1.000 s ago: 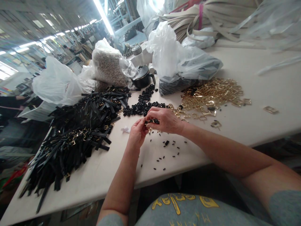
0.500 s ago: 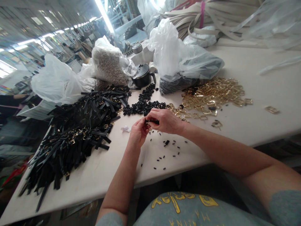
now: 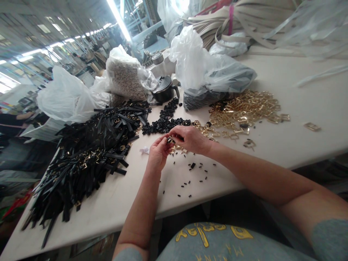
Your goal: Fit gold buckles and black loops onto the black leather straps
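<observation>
Close together over the table, both of my hands are closed at the fingertips on one small black strap with a shiny metal buckle [image 3: 169, 140]. My left hand [image 3: 160, 150] pinches it from the left. From the right, the bent fingers of my right hand [image 3: 192, 139] cover most of it. Just behind the hands lies a heap of small black loops [image 3: 164, 125]. Gold buckles [image 3: 244, 108] are piled to the right, with a few under my right hand. Black straps with buckles [image 3: 84, 156] form a large heap on the left.
Tiny black pieces [image 3: 193, 166] are scattered on the white table [image 3: 130, 203] before me. Behind stand a black lidded pot [image 3: 164, 90], a plastic bag of dark pieces [image 3: 201, 85] and a bag of beige pieces [image 3: 125, 74]. A lone buckle [image 3: 312, 126] lies far right.
The strap between my fingers has turned, so less of its black length and more shiny metal shows. My hands stay in nearly the same place, and the view has shifted slightly.
</observation>
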The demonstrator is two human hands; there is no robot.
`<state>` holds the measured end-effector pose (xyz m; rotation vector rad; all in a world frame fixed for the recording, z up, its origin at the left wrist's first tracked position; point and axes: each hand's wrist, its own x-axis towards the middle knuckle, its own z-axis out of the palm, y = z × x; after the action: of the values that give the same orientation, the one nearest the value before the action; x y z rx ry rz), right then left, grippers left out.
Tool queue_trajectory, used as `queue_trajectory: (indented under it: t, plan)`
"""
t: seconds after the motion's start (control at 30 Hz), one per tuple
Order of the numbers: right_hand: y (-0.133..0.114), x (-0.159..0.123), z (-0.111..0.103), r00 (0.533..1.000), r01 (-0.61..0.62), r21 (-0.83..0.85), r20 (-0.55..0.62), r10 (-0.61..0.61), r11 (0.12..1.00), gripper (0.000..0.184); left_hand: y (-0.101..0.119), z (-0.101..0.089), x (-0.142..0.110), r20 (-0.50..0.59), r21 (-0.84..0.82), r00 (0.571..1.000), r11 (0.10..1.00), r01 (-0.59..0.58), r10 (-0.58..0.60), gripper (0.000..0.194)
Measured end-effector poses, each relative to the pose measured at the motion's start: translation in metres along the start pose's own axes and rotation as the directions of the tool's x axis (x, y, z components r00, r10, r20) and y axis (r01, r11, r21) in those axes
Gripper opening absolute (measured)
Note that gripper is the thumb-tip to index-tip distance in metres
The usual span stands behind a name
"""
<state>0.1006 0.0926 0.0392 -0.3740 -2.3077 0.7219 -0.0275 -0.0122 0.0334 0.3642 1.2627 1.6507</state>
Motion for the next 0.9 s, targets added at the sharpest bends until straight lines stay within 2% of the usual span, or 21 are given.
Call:
queue_trajectory:
  t: [0.13,0.4,0.67,0.9]
  plan:
    - [-0.0018,-0.0001,-0.0021,0.999,-0.044,-0.022,0.018,0.044,0.999,0.013,0.0020,-0.0020,-0.0005,-0.006,0.008,1.000,1.000,0.005,-0.005,0.029]
    - [0.0002,0.0009,-0.0024,0.998,-0.066,0.132,0.010,0.065,0.989,0.010,0.0060,-0.0027,-0.0032,0.056,0.003,0.998,1.000,0.018,-0.018,0.037]
    - [0.0001,-0.0003,0.0020,0.997,-0.072,0.194,0.013,0.071,0.978,0.008,-0.0024,-0.0043,-0.0001,0.051,-0.018,0.998,0.999,-0.030,0.031,0.033]
    - [-0.0009,0.0017,-0.0017,0.981,-0.193,0.356,0.071,0.180,0.914,0.014,-0.0012,-0.0026,-0.0033,0.056,0.054,0.994,0.994,-0.098,0.095,0.033]
